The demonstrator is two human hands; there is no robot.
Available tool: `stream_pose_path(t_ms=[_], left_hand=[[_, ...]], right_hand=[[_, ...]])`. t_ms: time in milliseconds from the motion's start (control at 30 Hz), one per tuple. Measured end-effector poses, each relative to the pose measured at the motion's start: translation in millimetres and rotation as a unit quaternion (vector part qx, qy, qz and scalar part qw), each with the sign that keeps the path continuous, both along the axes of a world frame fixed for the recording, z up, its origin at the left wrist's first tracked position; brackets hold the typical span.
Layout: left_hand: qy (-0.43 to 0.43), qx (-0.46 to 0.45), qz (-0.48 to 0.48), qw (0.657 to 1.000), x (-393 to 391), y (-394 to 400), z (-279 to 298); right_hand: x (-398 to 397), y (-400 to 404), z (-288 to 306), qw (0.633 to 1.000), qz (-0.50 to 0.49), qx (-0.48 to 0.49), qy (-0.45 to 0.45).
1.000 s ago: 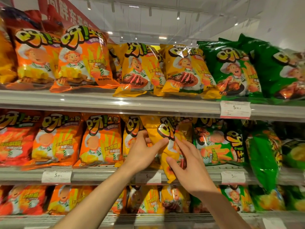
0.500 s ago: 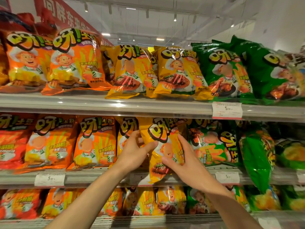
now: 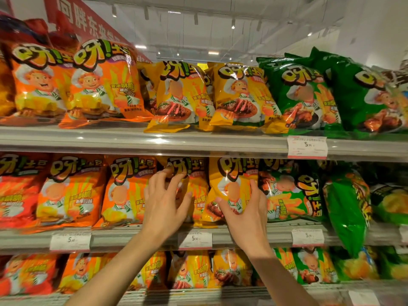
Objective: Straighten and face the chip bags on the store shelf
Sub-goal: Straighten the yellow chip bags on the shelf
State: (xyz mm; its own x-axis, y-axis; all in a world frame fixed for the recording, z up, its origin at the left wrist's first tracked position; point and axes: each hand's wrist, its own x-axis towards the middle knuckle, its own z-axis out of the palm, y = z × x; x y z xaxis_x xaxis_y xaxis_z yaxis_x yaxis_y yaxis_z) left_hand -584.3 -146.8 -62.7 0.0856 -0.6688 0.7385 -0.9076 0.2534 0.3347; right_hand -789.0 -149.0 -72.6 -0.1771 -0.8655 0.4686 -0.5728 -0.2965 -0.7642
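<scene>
Fingers of the left hand are spread loose over the yellow bag on the left, tips brushing its top edge but not really clamped on anything. The right hand is different: thumb across the front and the other fingers round the right edge of the steak bag, so it's got a proper hold.

Big change from a second ago: that steak bag was twisted and sagging over the middle shelf lip, and now it's standing upright with the logo and chef facing out, sitting between the other yellow bag and the green bag. So I'd say this one is basically faced, maybe just needs a nudge back in line. The left hand has also come off it and moved to the neighbour.

Shelf-wise: top shelf holds orange, yellow and green bags, mostly facing front. Middle row runs red, orange, yellow, green. One tall green bag on the far right is turned sideways and hanging over the edge, so that's probably next.
</scene>
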Motion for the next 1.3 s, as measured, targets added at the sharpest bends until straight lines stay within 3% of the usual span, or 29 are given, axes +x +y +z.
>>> stream_pose_path(t_ms=[67,200,333,600,733,933,1100,1300], left_hand=[[-0.025,0.033,0.029,0.999,3.7,-3.1,-7.8],[-0.015,0.072,-0.008,0.997,11.9,-6.0,-18.8],[-0.025,0.077,-0.011,0.997,13.6,-8.9,-23.7],[-0.043,0.073,-0.003,0.996,13.8,-10.8,-21.2],[-0.058,0.056,0.003,0.997,17.6,-3.8,-14.4],[0.052,-0.004,-0.076,0.996,16.2,26.3,-13.5],[0.130,0.096,-0.179,0.970,0.5,50.7,-33.2],[0.263,0.230,-0.217,0.912,-37.9,70.3,-64.2]], right_hand=[[7.3,-4.3,-3.5,0.998,-0.044,0.003,0.041],[5.6,-11.2,-8.8,0.989,-0.089,-0.010,0.121],[1.1,-15.0,-19.4,0.976,-0.022,-0.059,0.209],[0.7,-21.7,-26.2,0.974,-0.019,-0.029,0.225],[-4.6,-15.5,-17.3,0.982,0.012,-0.012,0.189],[-20.0,18.3,-6.4,0.992,0.045,0.030,0.116],[-46.7,52.3,-25.6,0.995,0.047,0.064,0.063],[-97.0,80.4,-63.8,0.970,0.095,0.212,0.068]])
